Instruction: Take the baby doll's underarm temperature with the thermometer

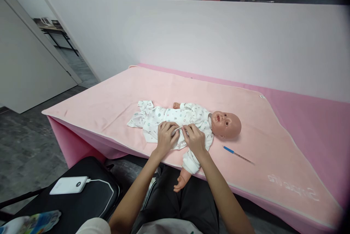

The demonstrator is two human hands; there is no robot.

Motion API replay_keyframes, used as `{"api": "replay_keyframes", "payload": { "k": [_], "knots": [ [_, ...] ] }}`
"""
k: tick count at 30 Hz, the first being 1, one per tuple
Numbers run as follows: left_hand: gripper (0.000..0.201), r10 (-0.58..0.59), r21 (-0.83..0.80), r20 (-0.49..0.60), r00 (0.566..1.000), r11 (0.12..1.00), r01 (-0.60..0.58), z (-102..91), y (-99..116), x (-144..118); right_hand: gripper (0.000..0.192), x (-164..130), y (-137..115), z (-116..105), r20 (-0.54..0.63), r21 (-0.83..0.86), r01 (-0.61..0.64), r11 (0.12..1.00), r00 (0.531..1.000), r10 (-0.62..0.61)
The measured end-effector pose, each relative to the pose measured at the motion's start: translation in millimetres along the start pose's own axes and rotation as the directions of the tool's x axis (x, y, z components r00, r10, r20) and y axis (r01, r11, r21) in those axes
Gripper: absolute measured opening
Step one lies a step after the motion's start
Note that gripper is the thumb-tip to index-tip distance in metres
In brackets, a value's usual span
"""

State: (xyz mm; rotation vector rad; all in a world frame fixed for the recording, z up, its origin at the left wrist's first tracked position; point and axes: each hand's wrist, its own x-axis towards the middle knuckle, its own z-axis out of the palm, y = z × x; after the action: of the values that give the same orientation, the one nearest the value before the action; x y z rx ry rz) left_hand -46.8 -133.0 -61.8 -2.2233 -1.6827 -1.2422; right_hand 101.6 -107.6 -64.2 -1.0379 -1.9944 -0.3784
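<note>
A baby doll (pixel 226 125) lies on its back on a pink blanket, its head towards the right. It wears a white baby outfit (pixel 166 114) with a small print. One doll arm, with its cuff turned back, hangs over the near edge of the table. Over the doll's middle, a thin white tie string (pixel 179 128) runs between my two hands. My left hand (pixel 165 138) pinches it from the left, fingers bent. From the right, my right hand (pixel 195 139) pinches it close to the doll's chest. The fingertips partly hide the string and the cloth beneath.
The pink blanket (pixel 109 99) covers the table against a white wall (pixel 191 37). Right of the doll lies a thin stick with a blue end (pixel 229 149). At lower left, a white power bank (pixel 69 185) with a cable rests on a black chair (pixel 93 168).
</note>
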Motion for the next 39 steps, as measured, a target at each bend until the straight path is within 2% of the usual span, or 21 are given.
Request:
{"api": "replay_keyframes", "payload": {
  "k": [7, 13, 19, 32, 39],
  "knots": [
    [0.01, -0.011, 0.02, 0.031, 0.999, 1.0, 0.01, -0.6, 3.5, 2.8, 0.014, -0.3, -0.6, -0.1, 0.01, 0.003, 0.003, 1.0, 1.0, -0.003],
    [0.02, 0.023, 0.014, 0.031, 0.999, 1.0, -0.023, -1.8, 4.3, 2.5, 0.013, -0.3, -0.4, 0.0, 0.015, 0.005, 0.003, 1.0, 1.0, -0.003],
    [0.016, -0.001, 0.008, 0.055, 0.998, 1.0, 0.001, -1.9, 3.4, 1.7, 0.014, -0.2, -0.5, -1.1, 0.024, 0.016, 0.013, 1.0, 1.0, -0.013],
    [0.016, -0.009, -0.066, -0.023, 1.0, 0.998, 0.008, 3.4, -2.9, -1.7, 0.014, -2.2, 0.4, -1.0, 0.012, 0.063, 0.055, 0.997, 0.998, -0.056],
    [0.017, -0.015, -0.079, -0.023, 1.0, 0.997, 0.013, 2.7, -4.4, -1.5, 0.017, -2.6, 1.3, -1.6, 0.035, 0.07, 0.043, 0.997, 0.998, -0.046]
  ]
}}
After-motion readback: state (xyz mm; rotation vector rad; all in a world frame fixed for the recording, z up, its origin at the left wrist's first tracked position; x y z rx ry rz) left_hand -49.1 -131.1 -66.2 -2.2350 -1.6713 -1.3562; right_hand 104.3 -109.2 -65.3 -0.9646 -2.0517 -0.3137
